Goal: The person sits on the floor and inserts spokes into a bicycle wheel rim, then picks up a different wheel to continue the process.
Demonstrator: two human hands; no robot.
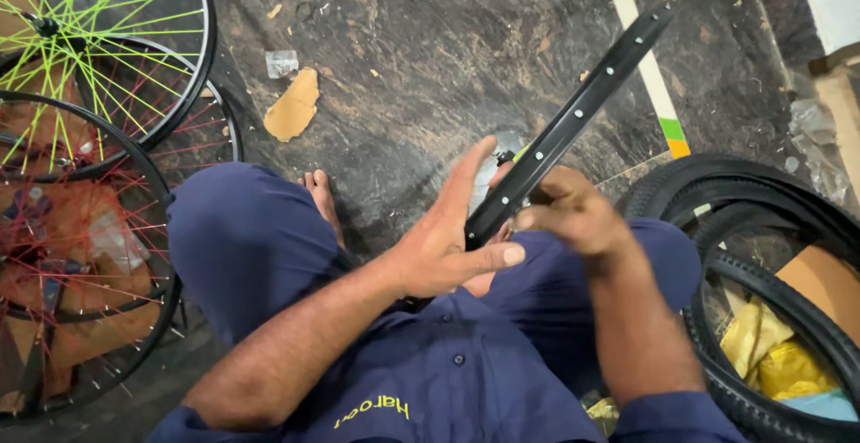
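Note:
A black bicycle wheel rim (573, 120) with a row of small spoke holes rises edge-on from my lap toward the upper right. My left hand (448, 241) steadies its near end, fingers spread along the left side and thumb stretched out below it. My right hand (573, 215) is curled against the rim's right side, fingers pinched at the metal; whether a small part sits between them is hidden. I sit on the floor in dark blue clothes with one bare foot (321, 194) showing past my left knee.
Spoked wheels lean at the left, one with bright green spokes (107, 40) and one with red spokes (81, 264). Black tyres (770, 255) are stacked at the right over yellow bags. Cardboard scraps (292, 107) and litter lie on the dark marbled floor.

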